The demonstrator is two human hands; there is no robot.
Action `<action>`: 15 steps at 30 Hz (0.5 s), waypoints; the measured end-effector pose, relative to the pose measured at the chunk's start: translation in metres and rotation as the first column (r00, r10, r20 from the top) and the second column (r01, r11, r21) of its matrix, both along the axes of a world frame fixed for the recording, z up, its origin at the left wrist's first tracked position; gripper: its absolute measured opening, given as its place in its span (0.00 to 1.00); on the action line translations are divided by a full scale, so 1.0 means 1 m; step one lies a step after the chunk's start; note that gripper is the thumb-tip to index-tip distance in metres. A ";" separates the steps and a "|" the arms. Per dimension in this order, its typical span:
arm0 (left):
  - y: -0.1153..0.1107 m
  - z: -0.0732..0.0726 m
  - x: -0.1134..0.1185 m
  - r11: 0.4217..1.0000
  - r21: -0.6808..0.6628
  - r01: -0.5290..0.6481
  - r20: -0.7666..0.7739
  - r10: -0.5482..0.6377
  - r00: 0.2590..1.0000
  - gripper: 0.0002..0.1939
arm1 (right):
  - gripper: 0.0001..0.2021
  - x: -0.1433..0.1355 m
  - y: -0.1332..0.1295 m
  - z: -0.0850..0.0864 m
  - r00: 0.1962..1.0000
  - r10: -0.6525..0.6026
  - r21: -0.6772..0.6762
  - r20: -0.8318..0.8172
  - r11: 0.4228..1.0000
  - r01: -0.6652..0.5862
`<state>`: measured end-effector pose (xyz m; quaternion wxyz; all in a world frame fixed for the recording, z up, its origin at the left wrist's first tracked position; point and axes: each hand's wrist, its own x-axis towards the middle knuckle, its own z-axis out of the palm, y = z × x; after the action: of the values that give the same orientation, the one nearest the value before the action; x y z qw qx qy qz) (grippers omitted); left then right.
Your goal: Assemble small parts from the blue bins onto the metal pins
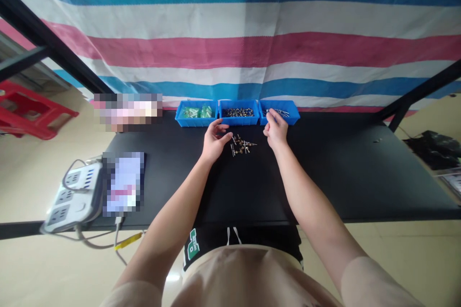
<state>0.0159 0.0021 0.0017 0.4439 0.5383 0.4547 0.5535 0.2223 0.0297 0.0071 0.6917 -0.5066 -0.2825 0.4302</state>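
Observation:
My left hand [216, 141] is over the black table, in front of the left and middle bins, its fingers apart and its thumb beside a small pile of metal parts [243, 145]. My right hand [276, 129] is closed at the front of the right blue bin [294, 117], which holds thin metal pins; what its fingertips hold is too small to name. The middle blue bin [238, 121] contains small dark and shiny metal pieces. Green and white items lie in the left blue bin [196, 123].
A power strip [74, 196] with cables and a blurred flat device [125, 184] are at the table's left. Another blurred object [127, 109] lies at the back left. A few tiny pieces [377, 140] rest far right. Red stool [36, 110] beyond the left edge.

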 end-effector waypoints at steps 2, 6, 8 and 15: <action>0.000 0.000 0.000 1.000 -0.002 -0.001 -0.008 0.001 1.000 0.29 | 0.33 -0.001 -0.001 -0.001 1.000 0.031 -0.012 0.004 0.999 -0.031; 0.001 0.000 -0.001 1.000 0.009 -0.002 -0.014 0.002 1.000 0.28 | 0.35 -0.003 -0.004 0.000 1.000 0.012 -0.019 -0.021 1.000 -0.013; 0.001 0.000 -0.001 1.000 0.012 -0.003 -0.006 0.003 1.000 0.28 | 0.35 -0.004 -0.004 0.000 1.000 -0.002 -0.022 -0.022 1.000 0.001; 0.001 0.000 -0.003 0.998 0.050 -0.034 -0.102 0.039 0.994 0.27 | 0.31 -0.010 -0.006 -0.007 0.986 0.020 0.004 0.164 1.000 -0.021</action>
<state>0.0130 0.0029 0.0019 0.3966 0.5682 0.4734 0.5439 0.2122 0.0239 -0.0002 0.6632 -0.5351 -0.3451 0.3934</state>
